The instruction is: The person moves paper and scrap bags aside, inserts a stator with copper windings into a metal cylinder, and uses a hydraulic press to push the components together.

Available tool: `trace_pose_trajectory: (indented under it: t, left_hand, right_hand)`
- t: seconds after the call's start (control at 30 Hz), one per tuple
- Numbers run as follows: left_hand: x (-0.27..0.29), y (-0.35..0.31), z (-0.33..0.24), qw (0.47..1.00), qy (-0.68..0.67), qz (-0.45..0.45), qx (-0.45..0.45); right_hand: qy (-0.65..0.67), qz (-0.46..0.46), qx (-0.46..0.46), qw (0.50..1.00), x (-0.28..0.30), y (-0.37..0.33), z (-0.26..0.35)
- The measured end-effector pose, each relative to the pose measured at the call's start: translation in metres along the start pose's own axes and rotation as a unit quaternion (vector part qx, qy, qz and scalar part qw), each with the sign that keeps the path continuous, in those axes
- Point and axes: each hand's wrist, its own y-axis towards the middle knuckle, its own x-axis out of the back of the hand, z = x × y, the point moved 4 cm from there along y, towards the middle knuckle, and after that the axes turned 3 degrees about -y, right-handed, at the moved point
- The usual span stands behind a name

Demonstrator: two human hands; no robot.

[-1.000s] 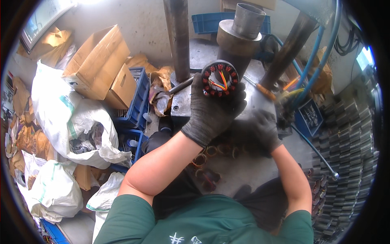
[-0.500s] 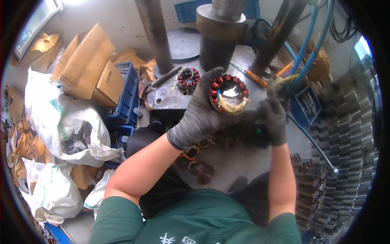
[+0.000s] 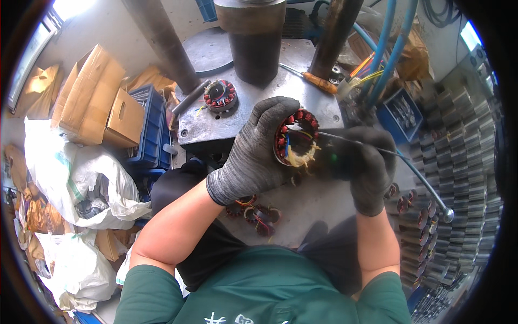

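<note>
My left hand (image 3: pixel 258 146), in a grey knitted glove with darker fingers, grips a motor stator (image 3: pixel 279 141) by its outer ring. Red coils line the stator, and a bundle of pale and coloured leads sits at its lower right. Across from it, my gloved right hand (image 3: pixel 372 167) is closed on a thin metal rod (image 3: pixel 341 139), whose far end reaches the stator's opening. Motion blurs these fingers and hides the exact grip. A second red-wound stator (image 3: pixel 220 96) lies on the press table (image 3: pixel 253 116), beside a short dark bar (image 3: pixel 190 97).
The press ram (image 3: pixel 253 51) stands between two steel columns. A wooden-handled tool (image 3: pixel 321 82) lies on the table's right side. A ball-ended lever (image 3: pixel 447 215) juts out at right, before stacked metal cores (image 3: pixel 458 178). Cartons, blue crates (image 3: pixel 152 127) and white sacks (image 3: pixel 102 183) crowd the left.
My right hand now has the thin rod at the stator; half a second ago, no rod showed there. My left hand has tilted the stator. The whole view has shifted a little.
</note>
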Motion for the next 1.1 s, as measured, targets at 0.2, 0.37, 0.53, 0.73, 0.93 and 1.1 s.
trace_pose_trajectory:
  t: [0.2,0.37,0.53,0.73,0.93,1.1]
  left_hand:
    - [-0.004,-0.001,-0.003,1.0,0.002,0.015,-0.002]
    - [-0.003,-0.001,-0.005,0.999,-0.007,0.034,0.013]
    - [-0.004,-0.004,-0.001,0.998,-0.041,0.053,0.016]
    - [-0.001,-0.004,-0.004,0.995,-0.045,0.079,0.046]
    - [0.001,-0.005,0.001,0.993,-0.051,0.094,0.053]
    - [0.003,-0.005,0.003,0.991,-0.062,0.102,0.057]
  right_hand:
    - [-0.009,-0.018,-0.059,0.998,-0.001,-0.002,-0.002]
    - [-0.023,-0.015,-0.058,0.998,-0.009,-0.003,-0.002]
    - [0.048,0.0,-0.09,0.995,0.001,-0.001,-0.01]
    - [0.093,-0.003,-0.11,0.99,0.004,-0.002,-0.02]
    - [0.082,-0.009,-0.116,0.99,0.008,-0.004,-0.029]
    - [0.156,-0.012,-0.168,0.973,0.01,-0.006,-0.039]
